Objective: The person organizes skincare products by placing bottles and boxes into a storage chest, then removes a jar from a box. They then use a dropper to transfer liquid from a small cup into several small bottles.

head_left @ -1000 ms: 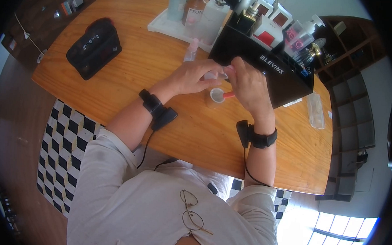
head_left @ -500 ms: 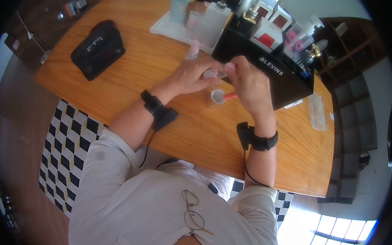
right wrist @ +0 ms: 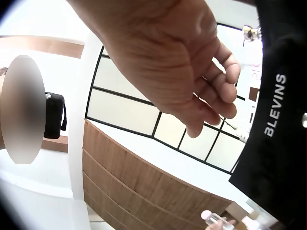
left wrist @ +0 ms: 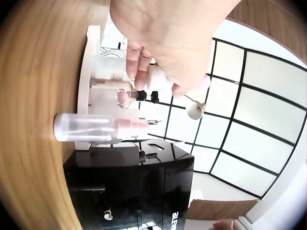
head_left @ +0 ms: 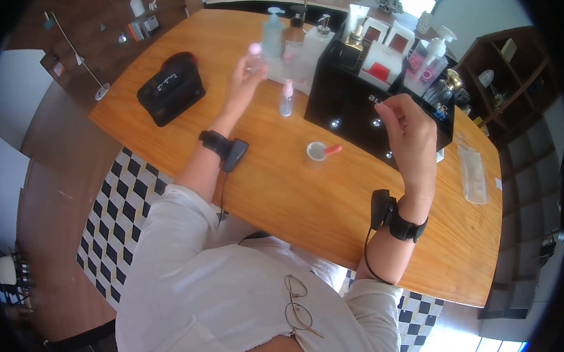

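Observation:
My left hand (head_left: 243, 81) is raised near the white tray and grips a small clear bottle (right wrist: 211, 218) by its sides, its round pink cap (head_left: 255, 48) on top. In the left wrist view the hand (left wrist: 168, 40) hides most of that bottle. My right hand (head_left: 413, 135) hovers in front of the black organizer box (head_left: 355, 110), fingers loosely curled with nothing between them. On the table between the hands stand a clear spray bottle (head_left: 286, 105) with a pink top and a small cup (head_left: 314, 156). A red-handled scoop (head_left: 333, 149) leans out of the cup.
Behind the hands, pump bottles (head_left: 273, 35) stand on a white tray (head_left: 277, 76). White boxes (head_left: 382, 63) and more bottles fill the organizer's top. A black pouch (head_left: 172, 88) lies at the left, a clear plastic packet (head_left: 472, 174) at the right edge.
The hands have parted: the left went up and left with the capped bottle, the right let go of the pink cap and moved right. The spray bottle and cup now show fully between them.

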`<state>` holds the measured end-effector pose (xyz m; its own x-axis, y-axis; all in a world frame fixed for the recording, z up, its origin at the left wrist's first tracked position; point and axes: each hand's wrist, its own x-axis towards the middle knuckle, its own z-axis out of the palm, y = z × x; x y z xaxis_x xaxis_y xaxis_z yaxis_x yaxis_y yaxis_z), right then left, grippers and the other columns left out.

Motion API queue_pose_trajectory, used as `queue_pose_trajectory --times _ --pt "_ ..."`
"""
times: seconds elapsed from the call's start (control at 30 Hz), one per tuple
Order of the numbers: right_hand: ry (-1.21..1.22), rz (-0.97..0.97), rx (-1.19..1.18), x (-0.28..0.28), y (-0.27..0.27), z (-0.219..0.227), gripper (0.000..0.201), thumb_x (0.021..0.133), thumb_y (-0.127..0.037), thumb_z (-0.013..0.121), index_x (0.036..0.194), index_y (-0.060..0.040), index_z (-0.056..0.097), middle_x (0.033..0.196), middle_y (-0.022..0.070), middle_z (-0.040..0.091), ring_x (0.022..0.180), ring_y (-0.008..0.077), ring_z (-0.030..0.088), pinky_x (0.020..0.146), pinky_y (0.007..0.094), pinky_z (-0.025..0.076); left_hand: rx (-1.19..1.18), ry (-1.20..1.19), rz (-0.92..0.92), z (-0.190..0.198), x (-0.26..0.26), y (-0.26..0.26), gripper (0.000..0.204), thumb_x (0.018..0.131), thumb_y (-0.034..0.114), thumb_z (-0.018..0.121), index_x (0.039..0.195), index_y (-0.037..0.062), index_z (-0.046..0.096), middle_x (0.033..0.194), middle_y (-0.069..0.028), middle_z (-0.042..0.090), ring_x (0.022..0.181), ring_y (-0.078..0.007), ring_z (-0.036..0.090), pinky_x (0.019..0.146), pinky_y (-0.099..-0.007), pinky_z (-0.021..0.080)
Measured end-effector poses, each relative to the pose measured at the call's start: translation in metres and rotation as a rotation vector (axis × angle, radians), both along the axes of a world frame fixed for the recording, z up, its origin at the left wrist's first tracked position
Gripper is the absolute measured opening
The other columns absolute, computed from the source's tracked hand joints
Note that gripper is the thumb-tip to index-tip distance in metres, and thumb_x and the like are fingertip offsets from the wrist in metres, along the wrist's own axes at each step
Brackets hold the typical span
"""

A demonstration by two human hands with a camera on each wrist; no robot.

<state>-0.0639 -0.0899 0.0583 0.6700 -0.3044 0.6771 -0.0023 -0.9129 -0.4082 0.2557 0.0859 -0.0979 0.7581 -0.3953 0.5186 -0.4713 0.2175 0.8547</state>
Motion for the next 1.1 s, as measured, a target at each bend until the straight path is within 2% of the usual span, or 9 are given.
queue_pose_trajectory --times 0.07,0.17,0.27,0.37,0.47,0.57,0.67,0.87,1.1 --pt "-0.011 0.02 0.025 -0.006 -0.005 0.005 0.017 0.088 -0.017 0.073 0.088 -0.0033 0.064 0.073 0.0115 0.067 0.065 0.026 0.066 0.058 0.0331 0.05 0.063 -0.01 0.031 -0.009 0.02 -0.001 0.039 0.092 0.02 0.071 0.123 0.0025 0.055 0.116 -0.0095 0.066 0.108 -0.0185 0.062 0.093 -0.0326 0.048" --pt "-0.038 0.062 0.05 -0.012 -0.009 0.01 0.015 0.088 -0.015 0.073 0.088 -0.0024 0.064 0.073 0.0119 0.067 0.064 0.0261 0.066 0.058 0.0329 0.05 0.04 -0.006 -0.062 -0.011 0.033 -0.01 0.043 0.093 0.021 0.07 0.129 0.0034 0.053 0.117 -0.0107 0.065 0.111 -0.0202 0.062 0.094 -0.0332 0.048" --pt "-0.059 0.107 0.071 -0.015 -0.012 0.013 0.015 0.088 -0.014 0.072 0.087 -0.0013 0.065 0.072 0.0123 0.066 0.062 0.026 0.064 0.058 0.033 0.048 0.123 -0.039 -0.037 -0.013 0.045 -0.023 0.042 0.096 0.014 0.066 0.132 0.0022 0.048 0.124 -0.0109 0.061 0.112 -0.019 0.061 0.099 -0.0314 0.047" --pt "-0.062 0.148 0.08 -0.016 -0.016 0.014 0.015 0.088 -0.013 0.073 0.088 -0.0003 0.065 0.071 0.0127 0.066 0.06 0.0256 0.062 0.057 0.0332 0.047 0.459 -0.124 0.073 -0.004 0.064 -0.036 0.047 0.093 0.017 0.07 0.132 0.0024 0.049 0.123 -0.0097 0.061 0.111 -0.0202 0.061 0.098 -0.0324 0.047" --pt "-0.052 0.166 0.106 -0.019 -0.021 0.014 0.015 0.088 -0.012 0.073 0.088 0.0005 0.065 0.071 0.0131 0.065 0.059 0.0251 0.061 0.056 0.0332 0.047 0.399 -0.148 0.055 -0.02 0.078 -0.049 0.049 0.085 0.025 0.075 0.124 0.0027 0.056 0.113 -0.0146 0.066 0.103 -0.0254 0.066 0.089 -0.0355 0.051" --pt "-0.044 0.161 0.122 -0.021 -0.027 0.013 0.015 0.088 -0.011 0.073 0.089 0.0008 0.065 0.071 0.0134 0.065 0.059 0.025 0.061 0.056 0.0329 0.047 0.552 -0.129 0.13 -0.033 0.095 -0.06 0.043 0.084 0.027 0.076 0.116 0.0033 0.059 0.106 -0.0135 0.068 0.1 -0.0259 0.066 0.088 -0.0357 0.051" --pt "-0.027 0.145 0.142 -0.021 -0.029 0.013 0.015 0.087 -0.011 0.073 0.089 0.0011 0.064 0.071 0.0137 0.065 0.06 0.0252 0.061 0.056 0.0327 0.047 0.714 -0.098 0.149 -0.033 0.106 -0.064 0.045 0.088 0.019 0.076 0.124 0.0019 0.057 0.116 -0.0101 0.064 0.106 -0.0197 0.062 0.09 -0.0316 0.05" --pt "0.06 0.14 0.149 -0.012 -0.032 0.007 0.015 0.087 -0.011 0.073 0.089 0.0011 0.064 0.072 0.0141 0.066 0.062 0.0257 0.063 0.058 0.0329 0.048 0.658 -0.172 0.162 -0.03 0.097 -0.057 0.048 0.081 0.022 0.078 0.121 0.0035 0.06 0.106 -0.0124 0.067 0.101 -0.0255 0.065 0.09 -0.0345 0.05" --pt "0.165 0.154 0.138 -0.002 -0.03 -0.001 0.015 0.088 -0.011 0.072 0.091 0.0009 0.064 0.074 0.0152 0.067 0.065 0.0263 0.066 0.059 0.0327 0.049 0.59 -0.126 0.107 -0.025 0.086 -0.041 0.061 0.079 0.019 0.08 0.131 0.0024 0.054 0.109 -0.0141 0.066 0.102 -0.0259 0.065 0.091 -0.0352 0.051"
